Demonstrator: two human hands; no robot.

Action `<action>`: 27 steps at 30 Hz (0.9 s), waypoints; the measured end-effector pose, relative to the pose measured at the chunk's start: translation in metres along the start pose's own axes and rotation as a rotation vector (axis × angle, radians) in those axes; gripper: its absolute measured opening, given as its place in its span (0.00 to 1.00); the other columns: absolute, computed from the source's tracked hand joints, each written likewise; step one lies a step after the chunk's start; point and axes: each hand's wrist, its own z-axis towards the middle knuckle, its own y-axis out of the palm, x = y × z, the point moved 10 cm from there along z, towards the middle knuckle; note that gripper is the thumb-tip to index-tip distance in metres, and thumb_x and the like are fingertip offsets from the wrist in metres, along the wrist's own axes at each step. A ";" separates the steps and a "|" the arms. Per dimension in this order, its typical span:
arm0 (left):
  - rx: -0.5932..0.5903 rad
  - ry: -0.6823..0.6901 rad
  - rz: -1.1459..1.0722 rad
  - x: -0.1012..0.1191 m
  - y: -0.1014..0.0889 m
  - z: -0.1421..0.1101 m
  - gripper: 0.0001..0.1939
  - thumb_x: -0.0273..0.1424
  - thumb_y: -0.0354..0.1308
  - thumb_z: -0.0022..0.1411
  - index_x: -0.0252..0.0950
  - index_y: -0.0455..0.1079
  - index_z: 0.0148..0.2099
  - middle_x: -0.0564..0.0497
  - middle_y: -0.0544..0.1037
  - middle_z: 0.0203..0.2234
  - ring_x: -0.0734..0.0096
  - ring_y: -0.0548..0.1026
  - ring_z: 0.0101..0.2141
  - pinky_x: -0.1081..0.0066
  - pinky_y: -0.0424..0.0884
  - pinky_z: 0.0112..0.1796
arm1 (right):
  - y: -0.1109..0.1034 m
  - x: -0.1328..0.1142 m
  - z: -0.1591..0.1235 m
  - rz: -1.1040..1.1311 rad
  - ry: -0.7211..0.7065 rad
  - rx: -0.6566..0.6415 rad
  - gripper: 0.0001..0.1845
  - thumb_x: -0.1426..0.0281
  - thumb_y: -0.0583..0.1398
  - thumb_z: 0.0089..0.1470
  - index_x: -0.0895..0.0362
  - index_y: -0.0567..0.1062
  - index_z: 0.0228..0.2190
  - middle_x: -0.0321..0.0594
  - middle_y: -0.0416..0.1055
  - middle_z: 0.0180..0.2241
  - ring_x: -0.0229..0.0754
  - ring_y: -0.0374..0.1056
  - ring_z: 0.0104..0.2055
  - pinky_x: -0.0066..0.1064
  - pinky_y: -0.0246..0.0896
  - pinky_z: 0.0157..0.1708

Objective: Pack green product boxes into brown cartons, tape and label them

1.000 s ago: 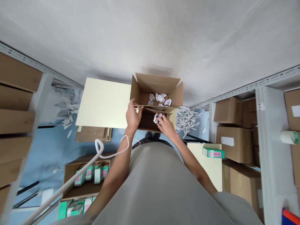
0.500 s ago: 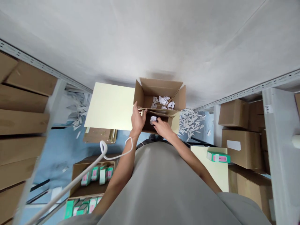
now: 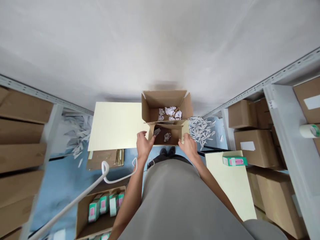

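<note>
An open cardboard box (image 3: 150, 106) stands on the floor against the white wall, split by a cardboard divider (image 3: 167, 124). Crumpled white paper balls (image 3: 170, 112) lie in its far half, and one paper ball (image 3: 167, 136) lies in the near half. My left hand (image 3: 143, 145) grips the box's near left corner. My right hand (image 3: 188, 145) grips the near right corner. Both hands have fingers curled on the cardboard edge.
A pale yellow sheet (image 3: 116, 126) lies left of the box, another (image 3: 228, 180) on the right with a green-pink carton (image 3: 234, 161) on it. White paper strips (image 3: 200, 128) litter the floor. A box of green-pink cartons (image 3: 103, 204) sits lower left. Shelves with cardboard boxes (image 3: 246, 143) flank both sides.
My right hand let go of the paper ball, which now lies in the near half, and moved to the right corner. My left hand slid down to the near left corner.
</note>
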 end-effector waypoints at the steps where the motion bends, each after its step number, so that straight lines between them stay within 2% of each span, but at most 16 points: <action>1: -0.018 0.000 0.016 -0.003 0.001 -0.002 0.20 0.40 0.68 0.64 0.36 0.72 0.53 0.38 0.80 0.50 0.46 0.81 0.52 0.50 0.78 0.55 | 0.004 0.006 -0.003 0.015 0.041 -0.007 0.09 0.67 0.63 0.71 0.56 0.77 0.50 0.46 0.82 0.48 0.48 0.79 0.47 0.32 0.63 0.40; 3: -0.043 0.012 0.034 -0.006 0.001 -0.006 0.11 0.38 0.62 0.66 0.38 0.73 0.47 0.40 0.82 0.46 0.48 0.82 0.49 0.52 0.78 0.53 | 0.010 0.018 -0.011 0.044 0.108 -0.018 0.06 0.70 0.61 0.71 0.55 0.78 0.47 0.44 0.84 0.45 0.46 0.80 0.45 0.31 0.61 0.39; 6: -0.076 0.030 0.034 -0.005 0.002 -0.009 0.09 0.37 0.59 0.66 0.39 0.76 0.44 0.42 0.85 0.43 0.50 0.84 0.46 0.54 0.78 0.51 | 0.015 0.041 -0.029 0.091 0.183 0.001 0.06 0.70 0.62 0.69 0.55 0.80 0.44 0.42 0.85 0.42 0.45 0.80 0.42 0.31 0.59 0.38; 8: -0.123 0.044 0.022 0.003 0.008 -0.012 0.10 0.38 0.60 0.65 0.39 0.77 0.43 0.43 0.86 0.41 0.51 0.84 0.44 0.56 0.78 0.50 | 0.015 0.061 -0.047 0.122 0.229 0.032 0.05 0.70 0.62 0.67 0.54 0.80 0.43 0.41 0.85 0.42 0.45 0.80 0.42 0.31 0.58 0.38; 11: -0.228 0.078 -0.005 0.026 0.027 -0.024 0.10 0.38 0.61 0.62 0.40 0.79 0.41 0.45 0.87 0.38 0.52 0.85 0.42 0.58 0.78 0.49 | 0.015 0.096 -0.081 0.173 0.326 0.060 0.05 0.71 0.63 0.66 0.54 0.80 0.41 0.40 0.86 0.41 0.46 0.80 0.43 0.31 0.58 0.38; 16: -0.395 0.172 -0.012 0.080 0.074 -0.063 0.08 0.37 0.62 0.62 0.40 0.79 0.41 0.46 0.88 0.37 0.55 0.86 0.41 0.61 0.78 0.47 | 0.013 0.163 -0.148 0.269 0.512 0.128 0.04 0.70 0.63 0.65 0.52 0.79 0.40 0.37 0.85 0.38 0.45 0.80 0.41 0.31 0.58 0.38; 20: -0.531 0.343 0.037 0.132 0.121 -0.108 0.07 0.36 0.62 0.63 0.41 0.78 0.41 0.46 0.88 0.37 0.56 0.86 0.40 0.62 0.78 0.47 | 0.018 0.218 -0.207 0.354 0.678 0.206 0.03 0.70 0.62 0.64 0.52 0.78 0.39 0.37 0.85 0.37 0.44 0.79 0.39 0.31 0.59 0.38; 24: -0.622 0.538 0.069 0.185 0.171 -0.165 0.07 0.35 0.62 0.64 0.41 0.78 0.42 0.46 0.88 0.39 0.56 0.86 0.41 0.63 0.78 0.47 | 0.032 0.276 -0.273 0.463 0.821 0.303 0.04 0.68 0.61 0.64 0.51 0.77 0.38 0.37 0.85 0.37 0.44 0.79 0.38 0.31 0.60 0.37; 27: -0.692 0.690 0.128 0.224 0.211 -0.221 0.06 0.34 0.61 0.65 0.41 0.78 0.42 0.45 0.88 0.40 0.56 0.86 0.42 0.63 0.77 0.47 | 0.043 0.319 -0.324 0.543 0.902 0.379 0.05 0.67 0.60 0.63 0.51 0.77 0.38 0.38 0.85 0.38 0.45 0.79 0.37 0.32 0.61 0.37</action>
